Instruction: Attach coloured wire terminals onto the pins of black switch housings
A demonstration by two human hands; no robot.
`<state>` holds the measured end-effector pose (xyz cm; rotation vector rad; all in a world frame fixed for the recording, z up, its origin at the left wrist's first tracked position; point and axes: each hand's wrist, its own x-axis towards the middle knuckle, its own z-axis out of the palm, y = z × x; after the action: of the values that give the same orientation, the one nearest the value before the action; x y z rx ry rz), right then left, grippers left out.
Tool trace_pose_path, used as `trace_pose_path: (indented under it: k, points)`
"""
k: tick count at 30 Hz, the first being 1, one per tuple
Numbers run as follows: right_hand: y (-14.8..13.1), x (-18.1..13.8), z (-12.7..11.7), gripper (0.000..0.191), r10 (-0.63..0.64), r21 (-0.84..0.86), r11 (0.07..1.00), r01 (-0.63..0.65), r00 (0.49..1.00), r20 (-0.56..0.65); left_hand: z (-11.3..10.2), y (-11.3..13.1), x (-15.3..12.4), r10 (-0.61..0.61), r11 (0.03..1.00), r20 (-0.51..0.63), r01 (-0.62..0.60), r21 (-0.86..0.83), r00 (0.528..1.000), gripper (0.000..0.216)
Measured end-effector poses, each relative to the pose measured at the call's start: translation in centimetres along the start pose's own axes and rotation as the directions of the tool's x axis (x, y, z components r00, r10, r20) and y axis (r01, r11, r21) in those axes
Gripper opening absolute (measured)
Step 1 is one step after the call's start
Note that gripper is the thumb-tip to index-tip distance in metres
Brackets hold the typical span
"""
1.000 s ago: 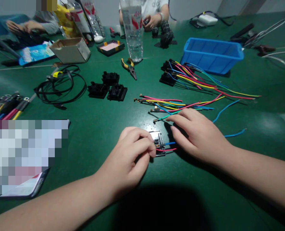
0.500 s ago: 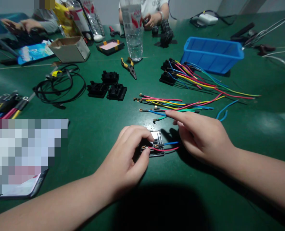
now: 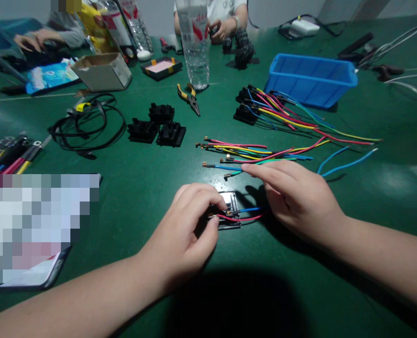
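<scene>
My left hand (image 3: pixel 190 225) is closed around the left side of a black plastic part (image 3: pixel 233 199) with a pale, shiny face, holding it down on the table. Across this part run a short blue wire (image 3: pixel 250 210) and a red wire (image 3: pixel 243 219), both with metal terminals. My left thumb and forefinger are at the red wire's terminal. My right hand (image 3: pixel 299 192) has its forefinger stretched to a loose blue terminal wire (image 3: pixel 225 167), its fingertips on that wire. The right thumb is hidden. A bundle of coloured wires (image 3: pixel 257 151) lies just beyond.
Black plastic parts (image 3: pixel 171 134), pliers (image 3: pixel 194 103) and wired black parts (image 3: pixel 246 114) lie farther back. A blue bin (image 3: pixel 310 82) and a water bottle (image 3: pixel 197 51) stand behind them. A tablet (image 3: pixel 53 267) and coiled cable (image 3: pixel 88 124) are at left. Other people's hands (image 3: pixel 224 30) show across the table.
The blue wire at my right fingertips has come apart from the bundle, and its far end now shows right of my hand. My right hand has shifted slightly; my left stays put.
</scene>
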<state>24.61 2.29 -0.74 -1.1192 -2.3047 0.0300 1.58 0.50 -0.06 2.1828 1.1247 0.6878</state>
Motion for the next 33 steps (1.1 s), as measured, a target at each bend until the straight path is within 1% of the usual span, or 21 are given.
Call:
trace_pose_path:
  k: [5,12,20,29,33]
  points:
    - [0.09,0.02,0.00,0.044,-0.019,0.020,1.000,0.019,1.000,0.000,-0.02,-0.11,-0.13,0.012,1.000,0.003,-0.012,-0.005,1.000,0.025]
    - [0.22,0.11,0.31,0.043,0.049,0.075,0.996,-0.050,0.999,0.009,-0.01,-0.11,-0.18,0.024,1.000,0.004,-0.024,-0.010,1.000,0.027]
    - [0.35,0.03,0.40,0.041,0.025,0.078,0.997,-0.025,1.000,0.000,0.06,-0.04,-0.14,0.015,1.000,0.005,-0.015,-0.010,1.000,0.026]
    - [0.20,-0.09,0.48,0.043,0.113,0.100,0.989,-0.109,0.993,-0.035,0.09,-0.18,-0.25,0.025,1.000,-0.015,-0.025,-0.006,1.000,0.025]
    - [0.09,-0.13,0.24,0.045,0.138,0.068,0.988,-0.136,0.990,-0.041,0.13,-0.19,-0.23,0.015,1.000,-0.017,-0.015,-0.007,1.000,0.025]
